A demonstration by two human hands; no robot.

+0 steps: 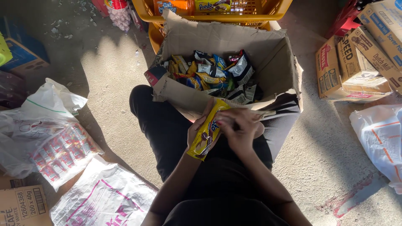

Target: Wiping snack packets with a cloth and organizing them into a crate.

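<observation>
The left hand [197, 129] wraps its fingers around a long yellow snack packet [208, 130] held over the lap, the right hand [239, 127] closes on the packet's upper edge, and just beyond stands an open cardboard box [272, 54] of mixed snack packets [213, 75].

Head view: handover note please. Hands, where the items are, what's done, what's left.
Left hand: holds a long yellow snack pack from beneath, over the lap.
Right hand: fingers closed on the pack's upper right side.
Cardboard box: open on the floor in front of the knees, its bottom covered with mixed small snack packets.
Yellow crate: behind the box, with more packs inside.
Done: many packets lie in the box.
Left: the yellow pack is in hand, outside the box.
Around: plastic bags at left, stacked cartons at right.
</observation>
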